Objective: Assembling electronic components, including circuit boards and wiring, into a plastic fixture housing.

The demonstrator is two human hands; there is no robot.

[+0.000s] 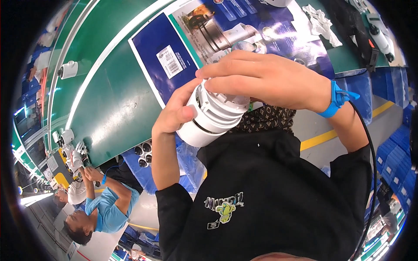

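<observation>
A white ridged plastic cylinder [204, 130] is held tilted in front of my chest, at the bench's near edge. A dark groove runs round its body. My left hand [176, 108] grips its left side, thumb against the wall and fingers at the upper rim. Over its upper end lies my right hand [270, 80], fingers bent and tips touching the rim near my left fingertips. My right palm hides much of that end, so what is inside cannot be made out. A blue strap [334, 100] with a black cord circles my right wrist.
A blue printed sheet [150, 56] lies on the green bench [117, 104] beyond my hands. White crumpled cloth [321, 26] and a white-and-black device [381, 37] are at the far right. Several round dark-and-white parts [143, 152] sit below the bench edge. A co-worker [109, 213] works at left.
</observation>
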